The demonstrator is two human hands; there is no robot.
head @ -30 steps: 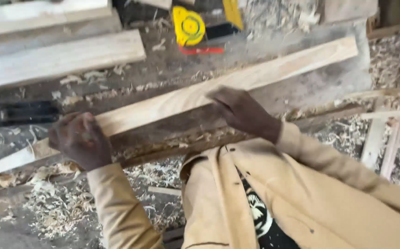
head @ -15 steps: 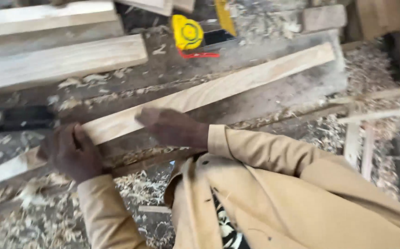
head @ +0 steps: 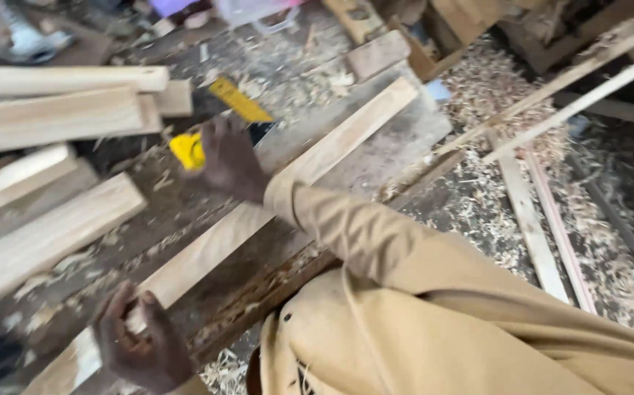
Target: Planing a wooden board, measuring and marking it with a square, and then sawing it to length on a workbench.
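The left hand (head: 141, 344) is pinching the long pale wooden plank (head: 258, 219) lying diagonally across the shaving-strewn tabletop (head: 397, 150). The right hand (head: 231, 157) is reaching, fingers spread, onto the yellow tape measure (head: 189, 148). With so light a hold, the plank could slide off.

Worn grey workbench (head: 405, 150), wood shavings (head: 492, 88) covering floor, thin slats (head: 529, 219) leaning, daylight

- My right hand (head: 231, 162) is bare, no glove or ring showing.
- My left hand (head: 140, 344) is bare too.
- I wear a tan, long-sleeved jacket (head: 434, 322) of plain cloth, its cuff at the wrist.
- A small dark button sits near the jacket's front edge.
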